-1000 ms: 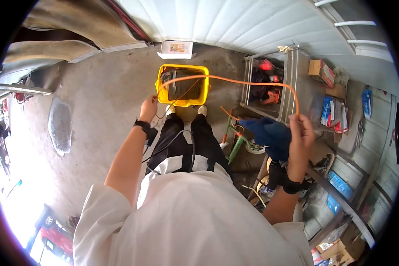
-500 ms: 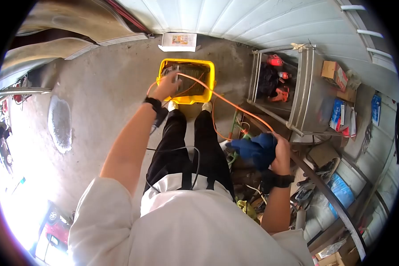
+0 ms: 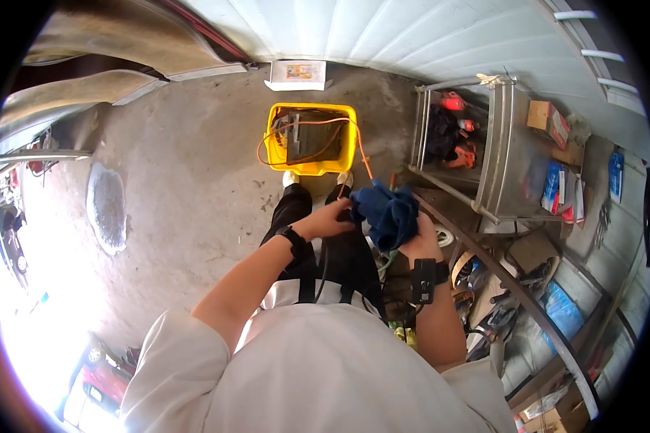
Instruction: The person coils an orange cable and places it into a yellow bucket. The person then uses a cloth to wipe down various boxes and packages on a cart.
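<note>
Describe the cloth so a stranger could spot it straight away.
Find the yellow bin on the floor. Below and right of it in the picture, in the person's right hand, is the cloth. It's crumpled and dark blue; the neighbouring cord is thin and orange.

Directions are taken from the centre of the view, 12 o'clock at top. Hands: two, comprising one left hand [image 3: 328, 219] at centre and one right hand [image 3: 420, 242] between 3 and 4 o'clock. Wrist straps [image 3: 295, 242]: two, one per arm. Blue cloth [image 3: 388, 213]: one, 3 o'clock. Yellow bin [image 3: 300, 169]: one, 12 o'clock; contents cannot be counted. Orange cord [image 3: 364, 151]: at least one. Shoes [image 3: 290, 178]: two, flanking 12 o'clock. White box [image 3: 297, 76]: one, outer 12 o'clock. Metal rack [image 3: 513, 151]: one, 2 o'clock, containing three red or orange items [image 3: 453, 101].
</note>
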Tool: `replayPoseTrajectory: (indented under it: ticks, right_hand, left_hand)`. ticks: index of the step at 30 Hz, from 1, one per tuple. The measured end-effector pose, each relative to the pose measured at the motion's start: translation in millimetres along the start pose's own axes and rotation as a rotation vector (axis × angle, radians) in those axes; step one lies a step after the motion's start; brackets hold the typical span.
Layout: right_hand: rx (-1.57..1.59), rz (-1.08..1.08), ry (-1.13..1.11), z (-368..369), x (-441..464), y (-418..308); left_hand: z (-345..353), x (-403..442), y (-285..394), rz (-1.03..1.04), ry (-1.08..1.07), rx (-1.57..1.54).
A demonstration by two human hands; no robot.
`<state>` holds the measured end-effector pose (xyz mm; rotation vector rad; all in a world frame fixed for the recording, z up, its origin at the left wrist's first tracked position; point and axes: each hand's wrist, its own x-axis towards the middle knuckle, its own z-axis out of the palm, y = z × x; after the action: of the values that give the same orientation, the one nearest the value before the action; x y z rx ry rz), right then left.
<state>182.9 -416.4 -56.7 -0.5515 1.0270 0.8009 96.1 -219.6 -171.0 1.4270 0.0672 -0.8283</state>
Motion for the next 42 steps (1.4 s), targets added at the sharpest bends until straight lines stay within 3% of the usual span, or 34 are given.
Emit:
replayPoseTrajectory:
  ticks: [2,6,7,10,13,16,17,20,22,26,28,30,31,34,35,37,39,42]
  right_hand:
    - [-0.026,0.029,0.000,10,-2,8]
    - [0.120,0.225,-0.172,4,10,25]
    - [0.192,0.285,-0.235,3,15,27]
    - [0.209,0.172,-0.179,-2,27,23]
    - [0.018,-0.013,-0.065,1,18,8]
    - [-0.054,-0.059,0.039,-11,18,-16]
    - [-0.047,-0.115,-0.059,-20,18,-23]
    - [-0.155,-0.096,-0.013,5,-1,-45]
    - [-0.132,-0.034,-0.084,10,-4,-52]
    - [-0.072,0.066,-0.313,-4,10,-44]
    - [-0.112,0.114,-0.191,18,15,-14]
    - [-0.158,0.239,-0.066,14,50,6]
    - [-0.160,0.360,-0.128,-12,84,18]
    - [-0.591,0.167,0.225,-39,141,51]
    - [-0.907,-0.119,0.158,-39,141,55]
    - [-1.078,-0.336,0.101,2,98,55]
    - [-1.309,-0.508,-0.032,6,88,42]
    - [-1.668,-0.873,-0.025,32,52,20]
  left_hand:
    - [-12,-1,-5,-0.153,0.169,-0.257]
    - [-26,-10,5,0.049,0.105,-0.194]
    - [-25,-5,-9,0.217,0.130,-0.090]
    - [-30,-16,-16,-0.034,0.134,-0.018]
    - [-41,-39,-12,-0.345,0.179,0.073]
    - [-54,-72,-13,-0.167,0.380,0.150]
    - [-57,-82,-8,-0.175,0.427,0.232]
    - [-70,-120,37,-0.195,0.571,0.369]
    - [-76,-144,47,-0.201,0.666,0.314]
    - [-74,-172,61,0.024,0.937,0.549]
    - [-73,-182,71,0.049,1.086,0.719]
    - [-78,-188,72,0.044,1.204,0.653]
    - [-80,-190,77,0.048,1.264,0.600]
    - [-81,-189,89,0.067,1.377,0.643]
    - [-81,-185,93,0.098,1.393,0.681]
    - [-83,-173,105,0.191,1.441,0.790]
    - [-86,-167,113,0.198,1.324,0.777]
    - [-96,-155,113,0.360,1.094,0.900]
